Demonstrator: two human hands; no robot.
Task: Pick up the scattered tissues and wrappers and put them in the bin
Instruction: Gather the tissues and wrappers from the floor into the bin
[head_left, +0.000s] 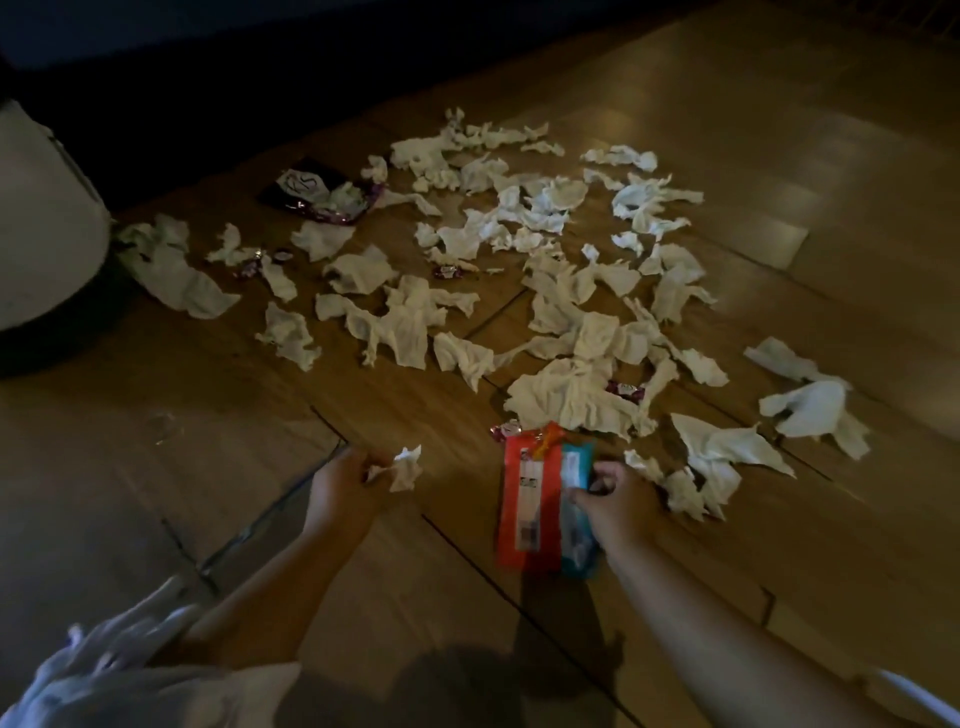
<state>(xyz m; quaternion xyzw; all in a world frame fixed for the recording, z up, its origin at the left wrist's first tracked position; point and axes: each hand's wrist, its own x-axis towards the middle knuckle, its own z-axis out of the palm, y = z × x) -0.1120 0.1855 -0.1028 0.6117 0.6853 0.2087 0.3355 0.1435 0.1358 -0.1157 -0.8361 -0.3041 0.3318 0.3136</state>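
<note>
Head view: the left hand (340, 491), grip pinched on a small tissue (404, 467), is near the floor (779, 171). The right hand (618, 499) has its grip clamped on an orange wrapper (525, 499) and a teal wrapper (577, 553). Loose tissues (571, 395) and small wrappers (447, 271) lie scattered across the floor ahead; one lies just beside the bin (47, 223) at far left.

bare floor (156, 441) nearside, tissues (519, 249) crowding beyond
</note>
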